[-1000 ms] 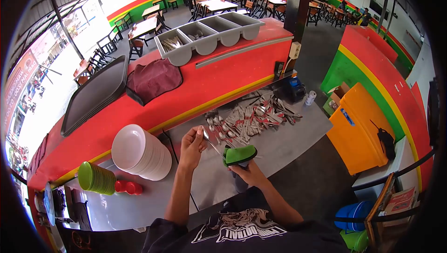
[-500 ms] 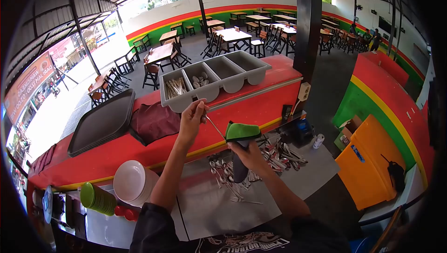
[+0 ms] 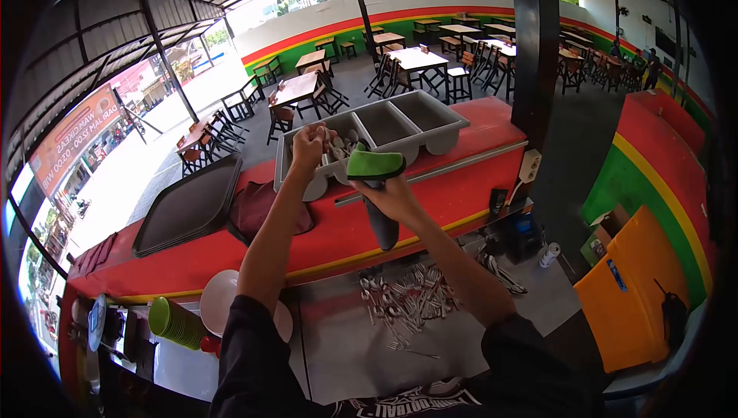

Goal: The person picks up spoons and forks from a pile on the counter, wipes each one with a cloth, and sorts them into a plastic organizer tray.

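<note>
My left hand is closed over the left part of a grey cutlery tray, its fingers pinching a metal piece of cutlery, mostly hidden. Just right of it, my right hand grips a green and dark grey cloth, whose grey end hangs below the palm. Spoons show in the tray's second compartment; my left hand and forearm cover much of the first. Below my right forearm, a loose pile of forks and spoons lies on the metal worktop.
The tray stands on a red counter. Dark serving trays and a maroon cloth lie to its left. Green cups and pale bowls stand at the lower left. A can and an orange bin are at right.
My left hand has moved up with the cutlery, away from the cloth and over the tray. My right hand has lifted the cloth up and left, closer to the tray. The view has shifted.
</note>
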Motion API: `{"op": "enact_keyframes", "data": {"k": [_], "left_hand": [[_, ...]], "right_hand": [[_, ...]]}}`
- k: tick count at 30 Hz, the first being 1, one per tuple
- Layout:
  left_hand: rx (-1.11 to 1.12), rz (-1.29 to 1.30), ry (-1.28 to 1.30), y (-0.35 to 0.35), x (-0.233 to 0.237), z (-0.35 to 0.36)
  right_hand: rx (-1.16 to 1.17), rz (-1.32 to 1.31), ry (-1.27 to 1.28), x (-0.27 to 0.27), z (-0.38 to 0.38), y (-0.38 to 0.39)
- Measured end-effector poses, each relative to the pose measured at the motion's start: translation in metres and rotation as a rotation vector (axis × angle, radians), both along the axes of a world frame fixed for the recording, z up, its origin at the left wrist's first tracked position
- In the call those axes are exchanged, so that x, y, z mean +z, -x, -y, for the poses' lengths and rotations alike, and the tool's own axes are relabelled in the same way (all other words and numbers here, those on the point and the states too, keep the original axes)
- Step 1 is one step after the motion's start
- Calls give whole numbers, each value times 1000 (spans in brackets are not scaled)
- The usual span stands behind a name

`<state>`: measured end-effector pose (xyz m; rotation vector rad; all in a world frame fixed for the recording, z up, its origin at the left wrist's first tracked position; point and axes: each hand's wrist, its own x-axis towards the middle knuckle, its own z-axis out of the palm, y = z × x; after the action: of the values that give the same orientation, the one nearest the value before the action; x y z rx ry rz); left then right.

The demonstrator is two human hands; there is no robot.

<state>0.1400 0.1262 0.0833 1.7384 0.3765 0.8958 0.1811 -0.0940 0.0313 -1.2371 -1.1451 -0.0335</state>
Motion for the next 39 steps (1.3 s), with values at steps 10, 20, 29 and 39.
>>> {"op": "enact_keyframes", "data": {"k": [10, 20, 29, 39], "left_hand": [[7, -63, 112, -50, -12, -61], [139, -195, -31, -82, -43, -97], [213, -258, -319, -90, -54, -115], [296, -47, -492, -61, -24, -52]], "right_hand": [[211, 153, -104, 25, -46, -62], [-165, 299, 201, 15, -70, -94], [-288, 302, 343, 19, -75, -86], [-393, 370, 339, 14, -76, -82]]}}
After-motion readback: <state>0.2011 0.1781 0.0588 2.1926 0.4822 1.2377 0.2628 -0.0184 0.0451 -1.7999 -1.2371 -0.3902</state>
